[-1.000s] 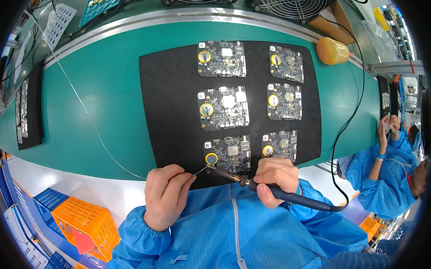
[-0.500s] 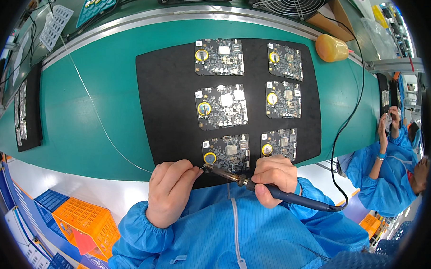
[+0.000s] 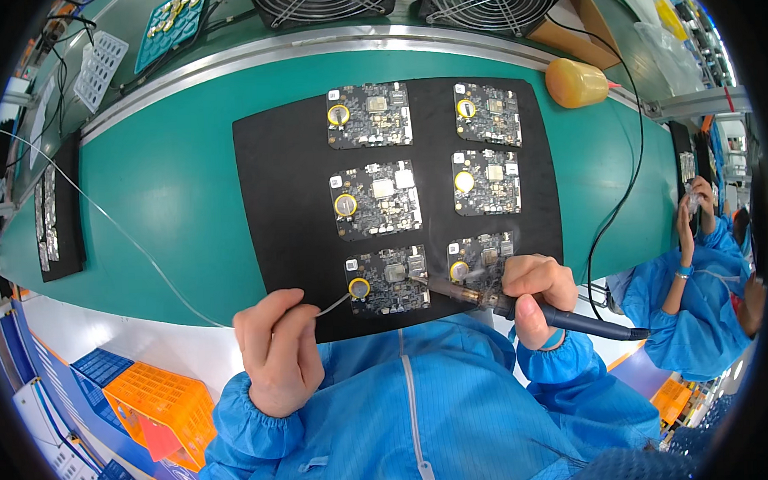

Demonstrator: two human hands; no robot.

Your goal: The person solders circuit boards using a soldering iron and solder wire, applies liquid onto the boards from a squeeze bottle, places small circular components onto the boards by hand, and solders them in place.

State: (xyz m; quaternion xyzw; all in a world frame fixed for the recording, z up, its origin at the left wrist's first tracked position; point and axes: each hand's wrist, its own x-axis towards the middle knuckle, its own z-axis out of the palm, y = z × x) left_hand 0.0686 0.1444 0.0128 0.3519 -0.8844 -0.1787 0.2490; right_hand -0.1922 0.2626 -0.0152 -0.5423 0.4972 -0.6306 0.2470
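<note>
My left hand (image 3: 278, 349) pinches a thin strand of solder wire (image 3: 167, 280) between thumb and fingers. The wire's short free end points at the yellow-rimmed coin cell (image 3: 359, 288) on the front left circuit board (image 3: 388, 301); whether it touches cannot be told. In my right hand (image 3: 538, 292) is a soldering iron (image 3: 592, 324) with a dark blue handle. Its tip hangs over the right part of that same board, apart from the coin cell. Faint smoke drifts near the tip. The front right circuit board (image 3: 491, 251) is partly hidden behind my right hand and the iron.
Several more circuit boards (image 3: 390, 131) with coin cells lie on a black mat (image 3: 289, 192) over the green table (image 3: 163, 205). The iron's black cord (image 3: 613, 215) runs along the right. Two fans (image 3: 486, 4) and a yellow jar (image 3: 576, 84) stand behind. A co-worker (image 3: 690, 288) sits at right.
The soldering iron's tip has moved right, away from the coin cell. My left hand has drawn back leftward with the wire, baring more of it. The whole view has shifted slightly.
</note>
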